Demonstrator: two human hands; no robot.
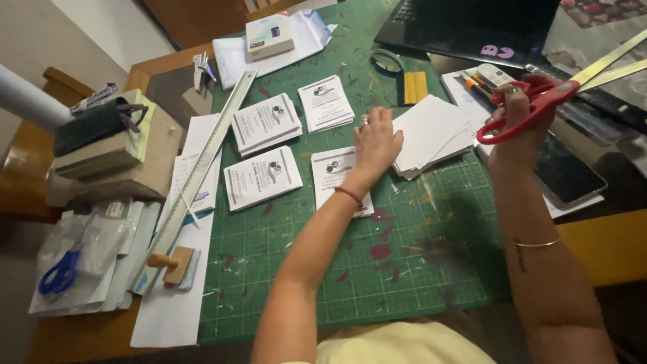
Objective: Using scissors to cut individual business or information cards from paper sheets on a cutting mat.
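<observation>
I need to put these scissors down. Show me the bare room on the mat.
Bare: the green cutting mat nearest you, below the printed card stacks and between your forearms. Crowded: the mat's far half, with card stacks, blank white cards under the left hand, and clutter beyond the right hand.

Left hand [376, 143] on printed card stack [339, 176], right hand [517, 114] gripping red scissors [539, 104], green cutting mat [404, 256]

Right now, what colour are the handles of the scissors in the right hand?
Red, in the head view: scissors, right hand.
</observation>
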